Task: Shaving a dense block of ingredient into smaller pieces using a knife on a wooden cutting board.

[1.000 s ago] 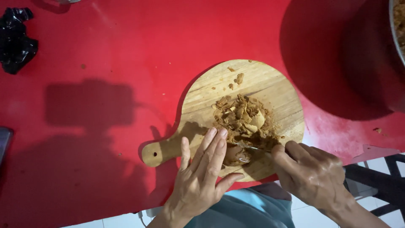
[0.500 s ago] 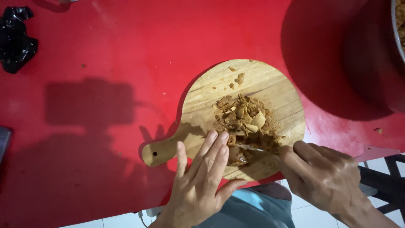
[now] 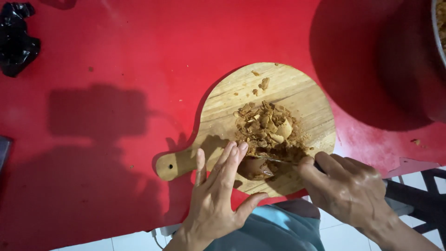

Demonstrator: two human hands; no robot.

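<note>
Head view, right hand (image 3: 346, 188) drawn nearer, left hand (image 3: 218, 190) unmoved on brown block (image 3: 254, 168)

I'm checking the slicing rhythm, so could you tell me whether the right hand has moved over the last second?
Yes. The right hand has edged rightward and back, away from the pile on the board.

1. The round wooden cutting board (image 3: 297, 88) takes up the middle near edge of the red table (image 3: 139, 56), its handle pointing left.
2. A heap of brown shavings (image 3: 267, 125) fills the board's centre; its far rim is bare but for a few crumbs.
3. The left hand (image 3: 218, 200) and the right hand (image 3: 346, 188) block the board's near edge, with a brown lump (image 3: 255, 167) between them.
4. Left of the board the table lies open up to the black plastic bag (image 3: 16, 39) in the far left corner.
5. A large pot (image 3: 429, 56) walls off the far right.
</note>
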